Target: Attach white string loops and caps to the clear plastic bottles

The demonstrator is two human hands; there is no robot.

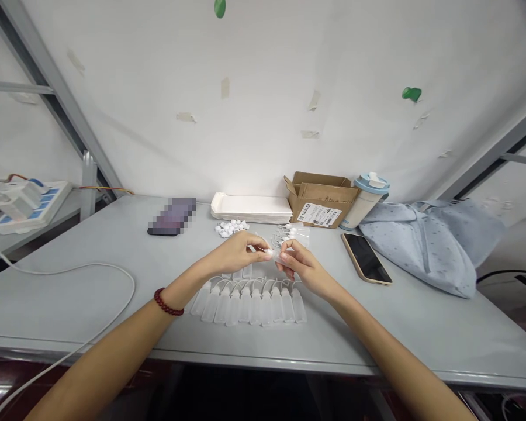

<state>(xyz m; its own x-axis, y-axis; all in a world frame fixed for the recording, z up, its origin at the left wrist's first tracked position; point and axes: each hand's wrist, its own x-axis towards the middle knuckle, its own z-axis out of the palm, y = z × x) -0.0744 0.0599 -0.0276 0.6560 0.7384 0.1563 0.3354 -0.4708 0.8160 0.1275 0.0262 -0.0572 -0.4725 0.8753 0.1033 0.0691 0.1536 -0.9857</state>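
Note:
My left hand point(239, 251), closed in a pinch, holds a small white cap point(269, 252) between thumb and fingertips. My right hand point(305, 266) is closed on a small translucent plastic bottle point(277, 256), mostly hidden by the fingers. The cap and the bottle meet between the two hands, above the grey table. Just below the hands lies a row of several translucent flat bottles point(244, 307) with thin white loops at their necks. Behind my left hand is a pile of loose white caps point(231, 228). More bottles with white tops point(296, 234) lie behind my right hand.
Along the wall stand a stack of white flat pieces point(254, 207), an open cardboard box point(322, 202) and a blue-lidded cup point(363, 202). A phone point(367, 258) and a light blue cloth bag point(425, 245) lie right. A dark phone point(172, 217) and a white cable point(114, 266) lie left.

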